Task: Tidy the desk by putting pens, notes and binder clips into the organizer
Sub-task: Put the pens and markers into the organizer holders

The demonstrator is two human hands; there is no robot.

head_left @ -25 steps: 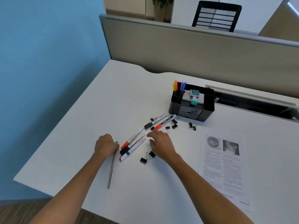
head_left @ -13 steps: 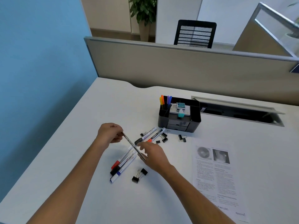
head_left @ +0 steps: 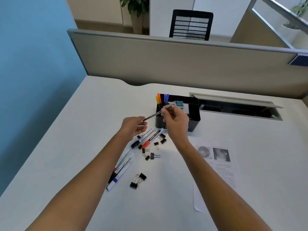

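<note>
My right hand pinches a thin dark pen in the air, just in front of the black organizer. The pen's lower end points toward my left hand, which hovers beside it with relaxed fingers and holds nothing. Several coloured pens stand in the organizer's left compartment. On the desk lie a black-capped marker, a red-capped marker, more markers partly under my left forearm, and several black binder clips, with two larger clips nearer me.
A printed sheet lies on the white desk to the right. Behind the organizer an open cable tray is set into the desk. A grey partition bounds the far edge, a blue wall the left.
The thin pen went from my left hand to my right hand and rose toward the organizer. My left hand let go of it and opened.
</note>
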